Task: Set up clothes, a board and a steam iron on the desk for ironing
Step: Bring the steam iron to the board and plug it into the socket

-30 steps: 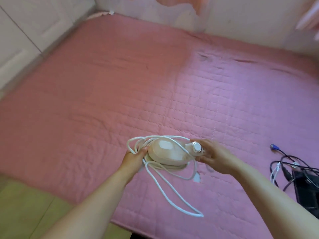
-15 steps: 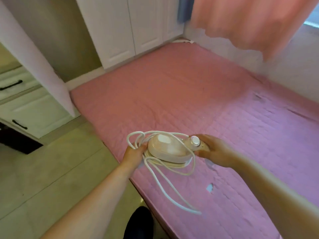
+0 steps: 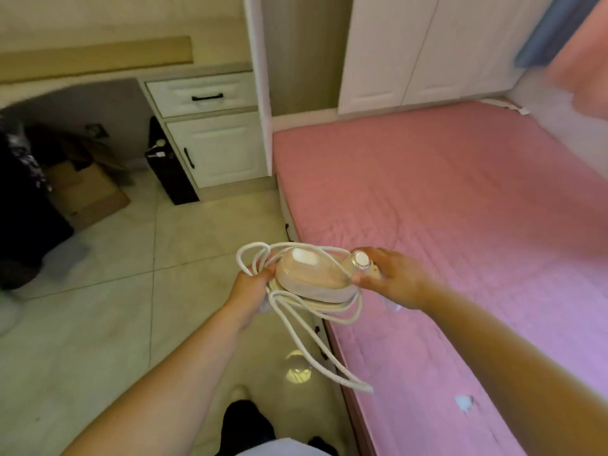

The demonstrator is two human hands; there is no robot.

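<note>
Steam iron [image 3: 312,274] with no legible writing, gripped between left hand [image 3: 251,286] and right hand [image 3: 394,278].

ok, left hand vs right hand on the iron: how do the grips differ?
The left hand grips the front end of the steam iron together with loops of the white cord, fingers curled round them. The right hand holds the rear end by the round knob, thumb beside it, and holds no cord. The left comes in from below, the right from the bed side. Both carry the iron in the air over the bed's edge.
</note>
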